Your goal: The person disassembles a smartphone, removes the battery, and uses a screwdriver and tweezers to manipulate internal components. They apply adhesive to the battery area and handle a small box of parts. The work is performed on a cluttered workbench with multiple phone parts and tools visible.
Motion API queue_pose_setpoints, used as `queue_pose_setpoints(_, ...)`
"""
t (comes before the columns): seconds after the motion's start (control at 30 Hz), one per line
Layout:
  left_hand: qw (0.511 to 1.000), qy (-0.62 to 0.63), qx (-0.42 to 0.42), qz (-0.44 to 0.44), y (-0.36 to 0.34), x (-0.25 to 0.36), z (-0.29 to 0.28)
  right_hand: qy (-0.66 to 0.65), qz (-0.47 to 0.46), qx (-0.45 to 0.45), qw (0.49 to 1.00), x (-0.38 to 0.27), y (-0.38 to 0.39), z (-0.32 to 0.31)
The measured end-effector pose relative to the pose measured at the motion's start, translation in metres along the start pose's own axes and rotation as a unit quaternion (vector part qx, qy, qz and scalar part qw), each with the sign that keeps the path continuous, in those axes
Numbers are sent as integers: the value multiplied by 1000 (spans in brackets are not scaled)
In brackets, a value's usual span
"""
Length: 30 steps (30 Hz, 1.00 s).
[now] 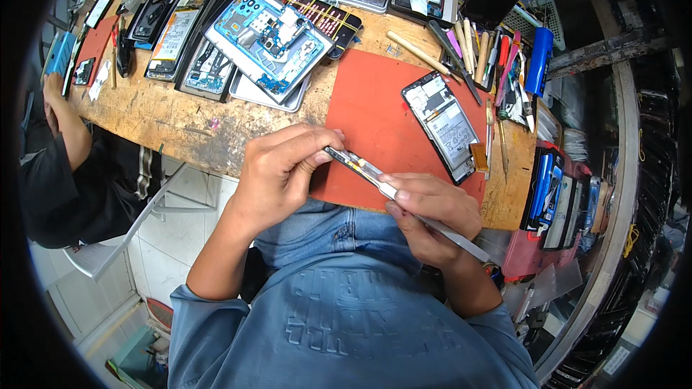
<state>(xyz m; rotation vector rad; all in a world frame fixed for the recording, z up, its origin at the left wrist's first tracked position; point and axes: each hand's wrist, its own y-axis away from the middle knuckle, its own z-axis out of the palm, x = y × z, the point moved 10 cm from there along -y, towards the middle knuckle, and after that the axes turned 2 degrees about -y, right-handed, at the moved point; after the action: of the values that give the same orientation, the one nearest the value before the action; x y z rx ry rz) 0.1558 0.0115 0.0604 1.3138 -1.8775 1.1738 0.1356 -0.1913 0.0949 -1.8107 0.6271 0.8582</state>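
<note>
My left hand [285, 166] pinches one end of a thin, dark-edged phone part [349, 161], held edge-on above the red mat [367, 112]. Small pale and yellowish pieces show along it, but its exact kind is hard to make out. My right hand [440, 217] is closed round slim silver tweezers [461, 240], whose front end meets the part near my fingertips. To the right on the mat lies an opened phone [448, 130], its battery and inner parts exposed. A small amber-brown piece [478, 157] sits at its lower right corner.
Phone frames and a blue-lit board assembly [268, 39] crowd the wooden bench [194, 133] at the back left. Pens, brushes and sticks [476, 50] stand by a blue cylinder [539, 61] at right. Another person's arm [68, 122] rests at the far left.
</note>
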Motion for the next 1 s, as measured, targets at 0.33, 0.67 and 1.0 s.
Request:
queue_pose_setpoints(0.33, 1000, 7, 1, -1, 0, -2, -1, 86, -2, -38, 996, -14, -18, 6)
queue_pose_setpoints(0.67, 1000, 15, -5, 18, 3, 4, 2, 73, 30, -69, 995, -19, -32, 8)
queue_pose_setpoints(1.0, 999, 7, 0, 31, 3, 5, 2, 90, 2, -89, 992, -17, -28, 8)
